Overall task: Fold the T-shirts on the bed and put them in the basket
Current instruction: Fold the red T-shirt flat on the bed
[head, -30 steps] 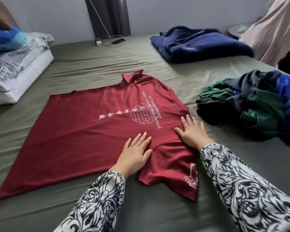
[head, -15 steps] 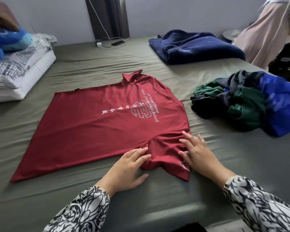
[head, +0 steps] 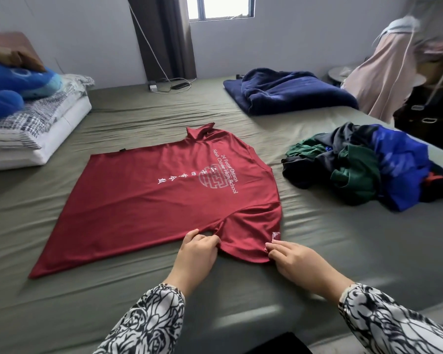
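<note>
On the olive-green sheeted bed point(head: 317, 251), my left hand point(head: 197, 254) pinched the flat dark-red printed T-shirt point(head: 164, 200) at its armpit while my right hand point(head: 294, 256) nipped the sleeve hem, apparently ready to fold the sleeve inward; no basket was visible.

We see a dark red T-shirt point(head: 149, 195) with white print on an olive-green sheet point(head: 317, 246). Our sleeves point(head: 149, 325) are black-and-white floral. Beyond lie a navy blanket point(head: 292, 92), a green, blue and black pile point(head: 363, 164), and a blue plush point(head: 13, 85).
</note>
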